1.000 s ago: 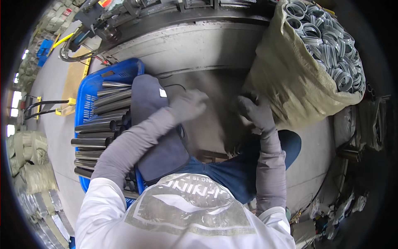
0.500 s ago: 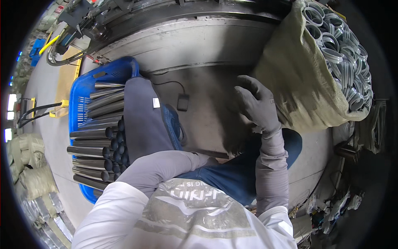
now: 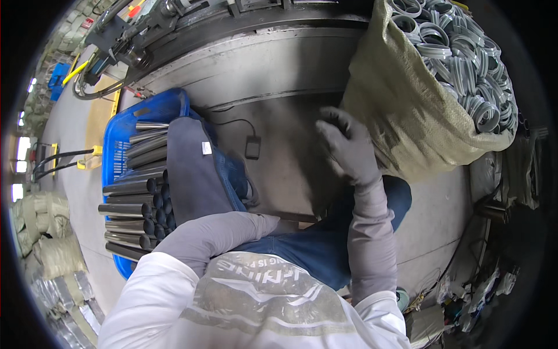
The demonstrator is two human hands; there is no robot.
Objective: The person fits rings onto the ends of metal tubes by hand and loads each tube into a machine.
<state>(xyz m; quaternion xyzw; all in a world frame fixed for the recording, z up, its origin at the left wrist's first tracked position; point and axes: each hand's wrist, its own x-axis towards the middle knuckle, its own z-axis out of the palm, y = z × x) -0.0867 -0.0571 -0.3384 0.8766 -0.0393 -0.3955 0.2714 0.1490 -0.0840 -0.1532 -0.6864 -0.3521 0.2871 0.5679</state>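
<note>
two hands: both gloved, neither seen holding a part.
right hand (image 3: 347, 145): fingers spread and released, raised beside the woven sack (image 3: 407, 116), just short of touching it.
left hand: hidden behind the bent left sleeve (image 3: 215, 232); finger state cannot be told.
rings: grey rings (image 3: 465, 64) fill the sack to its mouth.
tubes: dark metal tubes (image 3: 136, 198) lie stacked in the blue crate (image 3: 119, 145), part covered by a grey cloth (image 3: 195, 168).
progress, judged: no ring or tube picked at this moment; both stocks look nearly full, so most work remains.
</note>
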